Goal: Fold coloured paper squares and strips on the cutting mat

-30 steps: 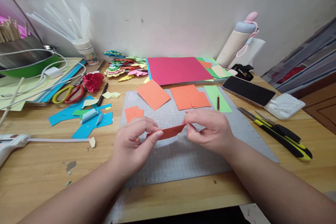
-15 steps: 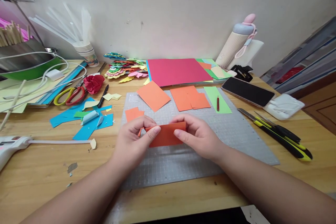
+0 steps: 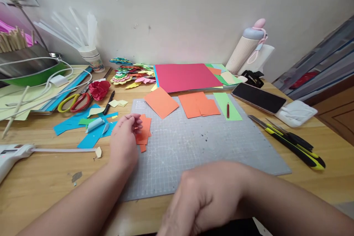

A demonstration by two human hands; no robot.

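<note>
My left hand (image 3: 125, 136) is at the left edge of the grey cutting mat (image 3: 177, 158), its fingers loosely curled and a little apart. Nothing shows between them. Right beside its fingertips lie small orange paper pieces (image 3: 143, 132), partly overlapping. My right hand (image 3: 207, 195) is low at the front edge of the table, back of the hand up, blurred by motion; its fingers point down and are mostly hidden. Farther back on the mat lie an orange paper square (image 3: 161, 102), more orange sheets (image 3: 193, 104) and a green paper strip (image 3: 225, 108) with a short pencil (image 3: 228, 110) on it.
Blue paper scraps (image 3: 94, 138), scissors (image 3: 74, 103), a crumpled red paper (image 3: 99, 89) and a black pen (image 3: 108, 103) lie left. A glue gun (image 3: 13, 156) is at the left edge. To the right are a phone (image 3: 258, 97), cutter knife (image 3: 290, 145) and bottle (image 3: 246, 49).
The folded orange paper has left both hands. My left hand has moved left to the small orange pieces; my right hand has dropped toward the table's front edge.
</note>
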